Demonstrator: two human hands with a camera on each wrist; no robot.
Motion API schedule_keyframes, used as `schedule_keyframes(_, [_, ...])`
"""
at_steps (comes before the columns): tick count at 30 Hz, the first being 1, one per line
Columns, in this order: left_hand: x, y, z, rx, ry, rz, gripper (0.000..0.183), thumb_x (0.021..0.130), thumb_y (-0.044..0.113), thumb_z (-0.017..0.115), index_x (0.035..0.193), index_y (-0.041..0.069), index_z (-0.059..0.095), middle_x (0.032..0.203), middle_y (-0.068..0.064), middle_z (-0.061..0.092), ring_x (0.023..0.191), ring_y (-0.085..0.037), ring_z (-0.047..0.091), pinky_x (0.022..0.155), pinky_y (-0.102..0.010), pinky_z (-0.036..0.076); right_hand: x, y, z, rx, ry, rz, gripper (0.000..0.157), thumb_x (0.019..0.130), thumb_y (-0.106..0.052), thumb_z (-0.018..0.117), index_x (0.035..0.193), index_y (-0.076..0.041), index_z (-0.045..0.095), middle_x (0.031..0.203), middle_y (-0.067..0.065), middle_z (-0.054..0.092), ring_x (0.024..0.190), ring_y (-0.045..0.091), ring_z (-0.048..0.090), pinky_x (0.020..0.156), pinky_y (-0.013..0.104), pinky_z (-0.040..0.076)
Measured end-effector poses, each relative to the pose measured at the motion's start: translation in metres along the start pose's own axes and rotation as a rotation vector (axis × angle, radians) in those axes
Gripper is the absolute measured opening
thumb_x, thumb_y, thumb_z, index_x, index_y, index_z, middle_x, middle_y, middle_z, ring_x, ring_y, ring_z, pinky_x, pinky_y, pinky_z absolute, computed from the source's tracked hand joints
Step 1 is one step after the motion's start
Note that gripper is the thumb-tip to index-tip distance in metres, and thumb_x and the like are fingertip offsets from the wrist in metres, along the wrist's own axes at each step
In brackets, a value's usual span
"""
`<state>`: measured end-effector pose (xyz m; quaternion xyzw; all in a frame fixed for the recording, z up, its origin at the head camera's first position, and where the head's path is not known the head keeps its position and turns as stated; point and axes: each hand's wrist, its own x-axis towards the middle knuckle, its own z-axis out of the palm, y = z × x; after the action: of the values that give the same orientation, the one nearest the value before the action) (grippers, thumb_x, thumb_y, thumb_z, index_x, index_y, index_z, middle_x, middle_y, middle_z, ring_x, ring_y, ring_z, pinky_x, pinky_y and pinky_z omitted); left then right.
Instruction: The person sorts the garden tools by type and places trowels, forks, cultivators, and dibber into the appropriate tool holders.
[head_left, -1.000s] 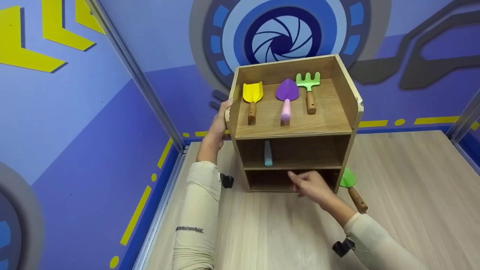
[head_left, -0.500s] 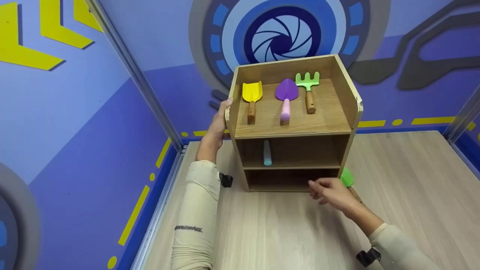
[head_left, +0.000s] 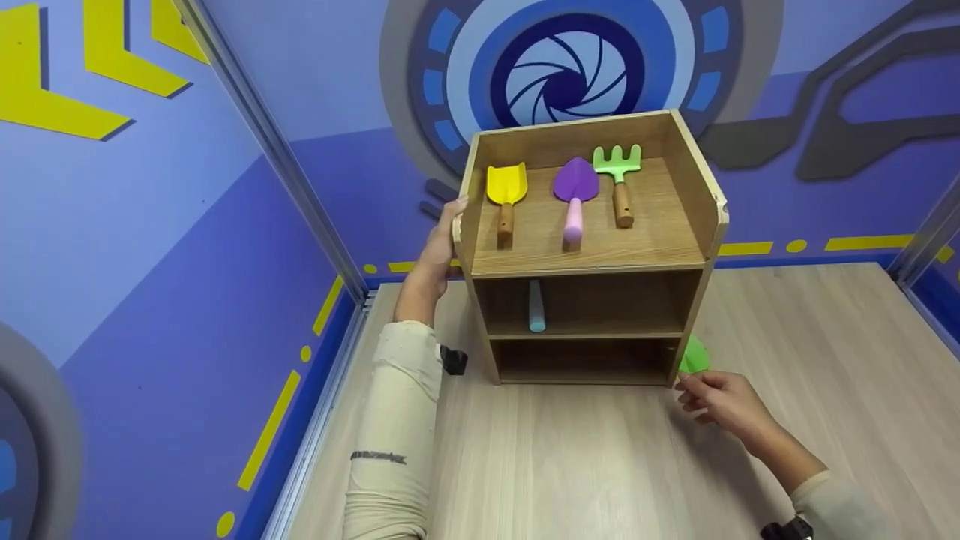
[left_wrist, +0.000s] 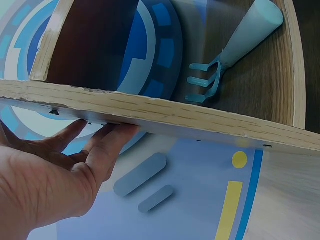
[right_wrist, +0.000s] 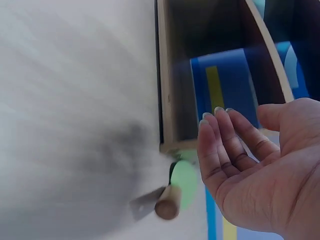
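Note:
My left hand (head_left: 435,247) touches the outer left side of a wooden shelf unit (head_left: 592,268); the left wrist view shows its fingertips against the side panel. My right hand (head_left: 727,405) holds nothing, its fingers loosely bent, by the unit's lower right corner. Closest to it is a trowel with a green blade (head_left: 695,355) on the floor; the right wrist view shows its wooden handle (right_wrist: 167,204), which the hand hides in the head view. A light blue hand rake (left_wrist: 240,45) lies on the middle shelf, only its handle (head_left: 536,307) showing from the head.
On the top shelf lie a yellow shovel (head_left: 507,187), a purple trowel (head_left: 576,181) with a pink handle, and a green hand rake (head_left: 619,169) with a wooden handle. Decorated blue walls (head_left: 337,67) stand behind and left. The floor (head_left: 555,457) is pale wood-patterned.
My right hand has moved right from in front of the bottom compartment, past the unit's corner, to the green trowel. The left hand stays on the unit's side.

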<state>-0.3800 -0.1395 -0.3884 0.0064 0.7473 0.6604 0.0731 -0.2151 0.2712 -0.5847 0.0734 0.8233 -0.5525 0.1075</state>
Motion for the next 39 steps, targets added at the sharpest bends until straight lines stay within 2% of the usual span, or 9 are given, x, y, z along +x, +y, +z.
schedule_keyframes(8, [0.001, 0.0, 0.001, -0.012, 0.0, 0.008, 0.089, 0.087, 0.078, 0.049, 0.158, 0.025, 0.051, 0.151, -0.012, 0.055, 0.136, -0.03, 0.053, 0.116, -0.054, 0.04, -0.003, 0.017, -0.016, 0.058, 0.081, 0.042, 0.041, 0.109, -0.036, 0.06, 0.112, 0.002, 0.074, 0.09, -0.005, 0.074, 0.083, 0.008, 0.071, 0.074, 0.029, 0.061])
schedule_keyframes(14, [0.002, 0.0, 0.002, -0.007, -0.011, 0.002, 0.091, 0.088, 0.079, 0.048, 0.16, 0.025, 0.047, 0.153, -0.012, 0.053, 0.137, -0.03, 0.052, 0.117, -0.056, 0.04, -0.002, 0.025, -0.028, 0.014, 0.145, 0.044, 0.048, 0.111, -0.039, 0.054, 0.116, 0.006, 0.072, 0.089, -0.005, 0.073, 0.082, 0.006, 0.068, 0.073, 0.03, 0.062])
schedule_keyframes(20, [0.003, 0.0, 0.003, -0.017, -0.017, 0.005, 0.091, 0.088, 0.078, 0.049, 0.162, 0.025, 0.044, 0.156, -0.013, 0.05, 0.139, -0.031, 0.051, 0.116, -0.059, 0.041, 0.0, 0.03, -0.035, -0.038, 0.197, 0.032, 0.056, 0.111, -0.043, 0.052, 0.123, 0.008, 0.069, 0.096, 0.001, 0.075, 0.085, 0.004, 0.069, 0.074, 0.029, 0.063])
schedule_keyframes(24, [0.003, 0.0, 0.001, -0.018, -0.02, 0.008, 0.093, 0.088, 0.078, 0.049, 0.164, 0.025, 0.041, 0.159, -0.012, 0.047, 0.142, -0.031, 0.049, 0.119, -0.06, 0.04, 0.004, 0.036, -0.037, -0.08, 0.232, 0.044, 0.058, 0.11, -0.043, 0.054, 0.131, 0.01, 0.065, 0.11, 0.014, 0.076, 0.087, 0.0, 0.066, 0.075, 0.024, 0.062])
schedule_keyframes(27, [0.003, -0.001, 0.001, -0.011, -0.023, 0.003, 0.094, 0.088, 0.079, 0.048, 0.165, 0.025, 0.04, 0.161, -0.012, 0.046, 0.144, -0.031, 0.048, 0.12, -0.059, 0.038, 0.006, 0.04, -0.039, -0.093, 0.221, 0.075, 0.06, 0.11, -0.043, 0.054, 0.136, 0.011, 0.061, 0.12, 0.023, 0.072, 0.088, 0.002, 0.067, 0.075, 0.024, 0.062])
schedule_keyframes(29, [0.003, -0.001, 0.001, -0.005, -0.02, 0.004, 0.094, 0.088, 0.079, 0.048, 0.165, 0.025, 0.04, 0.161, -0.012, 0.046, 0.144, -0.031, 0.048, 0.121, -0.059, 0.038, 0.007, 0.042, -0.04, -0.101, 0.203, 0.095, 0.062, 0.109, -0.043, 0.055, 0.137, 0.012, 0.058, 0.121, 0.024, 0.07, 0.088, 0.005, 0.067, 0.074, 0.026, 0.061])
schedule_keyframes(34, [0.002, 0.0, 0.002, -0.005, -0.014, 0.004, 0.094, 0.089, 0.079, 0.047, 0.165, 0.024, 0.04, 0.161, -0.012, 0.046, 0.144, -0.032, 0.047, 0.121, -0.059, 0.037, 0.012, 0.043, -0.039, -0.148, 0.175, 0.129, 0.061, 0.106, -0.043, 0.059, 0.133, 0.011, 0.058, 0.107, 0.016, 0.071, 0.084, 0.013, 0.068, 0.07, 0.031, 0.059])
schedule_keyframes(39, [0.003, 0.0, 0.001, -0.004, -0.015, 0.004, 0.093, 0.089, 0.079, 0.048, 0.164, 0.024, 0.041, 0.162, -0.011, 0.046, 0.146, -0.03, 0.046, 0.123, -0.058, 0.034, 0.018, 0.045, -0.035, -0.171, 0.143, 0.152, 0.058, 0.105, -0.037, 0.062, 0.132, 0.014, 0.055, 0.096, 0.014, 0.074, 0.077, 0.015, 0.069, 0.065, 0.033, 0.058])
